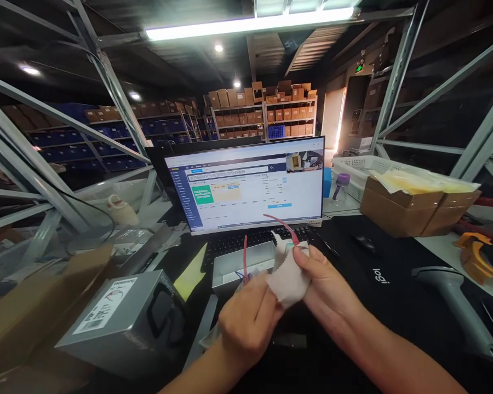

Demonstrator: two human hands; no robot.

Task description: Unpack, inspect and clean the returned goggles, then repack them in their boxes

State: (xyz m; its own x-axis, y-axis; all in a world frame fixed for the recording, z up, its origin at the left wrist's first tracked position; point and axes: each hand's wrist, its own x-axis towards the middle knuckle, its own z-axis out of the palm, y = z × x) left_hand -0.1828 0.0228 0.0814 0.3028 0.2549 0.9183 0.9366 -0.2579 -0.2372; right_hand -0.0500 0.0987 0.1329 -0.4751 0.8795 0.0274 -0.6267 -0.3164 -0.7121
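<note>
Both my hands are closed on a small white cloth pouch (288, 276) held over the laptop's keyboard (263, 239). My left hand (246, 323) pinches its lower left side. My right hand (326, 284) grips its upper right edge. A red cord (282, 223) arcs out of the pouch's top, and another red strand hangs down at the left. The open laptop (246, 183) shows a light software page.
A grey boxed item (123, 320) with a label lies at the left, beside cardboard. A barcode scanner (456, 295) and a black mouse (363, 243) rest on the dark mat at the right. A brown carton (414, 210) and a white basket (365, 164) stand behind. Metal shelving surrounds the desk.
</note>
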